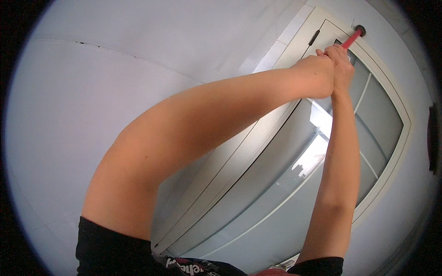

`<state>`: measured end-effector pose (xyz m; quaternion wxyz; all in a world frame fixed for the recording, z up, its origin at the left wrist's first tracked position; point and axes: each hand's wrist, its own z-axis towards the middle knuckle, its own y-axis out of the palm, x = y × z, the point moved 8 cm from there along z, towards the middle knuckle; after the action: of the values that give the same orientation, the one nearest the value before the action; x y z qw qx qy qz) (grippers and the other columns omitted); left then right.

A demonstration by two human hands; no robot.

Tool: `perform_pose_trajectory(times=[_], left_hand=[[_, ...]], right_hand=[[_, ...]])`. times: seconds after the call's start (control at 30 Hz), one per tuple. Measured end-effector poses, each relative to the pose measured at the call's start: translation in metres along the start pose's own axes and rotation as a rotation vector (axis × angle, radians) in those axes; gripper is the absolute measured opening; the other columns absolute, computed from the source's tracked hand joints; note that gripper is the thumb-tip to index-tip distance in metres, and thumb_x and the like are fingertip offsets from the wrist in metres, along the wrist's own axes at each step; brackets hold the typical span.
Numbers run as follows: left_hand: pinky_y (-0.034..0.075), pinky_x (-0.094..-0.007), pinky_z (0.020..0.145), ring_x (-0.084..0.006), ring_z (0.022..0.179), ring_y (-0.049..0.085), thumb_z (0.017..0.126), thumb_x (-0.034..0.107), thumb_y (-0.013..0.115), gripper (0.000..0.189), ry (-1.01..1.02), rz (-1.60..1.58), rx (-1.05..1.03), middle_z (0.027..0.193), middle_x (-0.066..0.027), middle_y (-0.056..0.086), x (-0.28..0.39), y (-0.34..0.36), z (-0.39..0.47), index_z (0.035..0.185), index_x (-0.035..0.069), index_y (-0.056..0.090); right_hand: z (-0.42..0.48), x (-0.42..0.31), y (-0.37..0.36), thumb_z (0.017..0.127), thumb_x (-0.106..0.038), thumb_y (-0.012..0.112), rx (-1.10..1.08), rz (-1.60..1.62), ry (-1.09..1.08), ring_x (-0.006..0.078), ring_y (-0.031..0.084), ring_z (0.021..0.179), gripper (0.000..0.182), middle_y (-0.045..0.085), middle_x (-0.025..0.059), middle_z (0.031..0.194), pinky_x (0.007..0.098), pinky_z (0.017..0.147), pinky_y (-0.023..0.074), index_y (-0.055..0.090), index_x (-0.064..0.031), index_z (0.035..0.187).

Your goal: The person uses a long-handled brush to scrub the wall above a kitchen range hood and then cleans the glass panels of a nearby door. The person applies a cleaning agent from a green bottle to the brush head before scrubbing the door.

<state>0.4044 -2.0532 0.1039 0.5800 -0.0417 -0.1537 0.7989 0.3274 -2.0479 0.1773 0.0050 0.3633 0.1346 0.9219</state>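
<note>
Both arms reach up towards the top of a white-framed glass door (404, 138). My right hand (342, 67) is wrapped round the red handle (351, 40) of a long tool whose kind I cannot tell. Its dark, rounded end (360, 30) is by the wall just above the door frame. My left hand (313, 76) is closed in a fist against my right hand and appears to grip the same handle, though the part inside the fist is hidden.
A pale panelled wall (103, 89) with a dark-marked seam fills the left. A dark hinge (314, 38) is on the door's upper edge. The glass (276, 193) shows bright reflections. At the far right is a dark object (432, 138), too cut off to name.
</note>
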Motion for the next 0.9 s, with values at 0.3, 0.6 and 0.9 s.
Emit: perform_pose_trajectory(times=[0.3,0.6,0.9], left_hand=[[0.054,-0.0452,0.072,-0.0421,0.082,0.066,0.075,0.001,0.052,0.046,-0.123,0.078,0.156,0.086,-0.0295,0.065,-0.028,-0.013,-0.017,0.116,-0.017,0.043],[0.055,-0.0431,0.070,-0.0407,0.080,0.067,0.076,0.001,0.051,0.045,-0.002,0.259,0.063,0.085,-0.0283,0.065,0.012,-0.007,-0.007,0.115,-0.019,0.043],[0.054,-0.0446,0.075,-0.0425,0.083,0.066,0.078,0.002,0.050,0.054,-0.129,0.153,0.170,0.091,-0.0306,0.065,-0.011,0.008,-0.006,0.125,-0.021,0.036]], right_hand=[[0.022,-0.041,0.034,0.080,-0.031,0.070,-0.184,0.276,-0.183,0.0317,0.051,0.124,0.025,0.066,0.0072,0.113,0.0405,0.097,0.0458,0.064,-0.0083,0.088],[0.006,0.002,0.014,0.082,-0.031,0.067,0.012,0.187,0.044,0.0314,0.046,0.129,0.021,0.061,0.0087,0.124,0.0410,0.100,0.0442,0.063,-0.0106,0.086],[0.002,-0.002,0.027,0.085,-0.020,0.063,-0.221,0.384,0.162,0.0326,0.037,0.136,0.039,0.054,0.0144,0.134,0.0397,0.107,0.0380,0.060,-0.0234,0.123]])
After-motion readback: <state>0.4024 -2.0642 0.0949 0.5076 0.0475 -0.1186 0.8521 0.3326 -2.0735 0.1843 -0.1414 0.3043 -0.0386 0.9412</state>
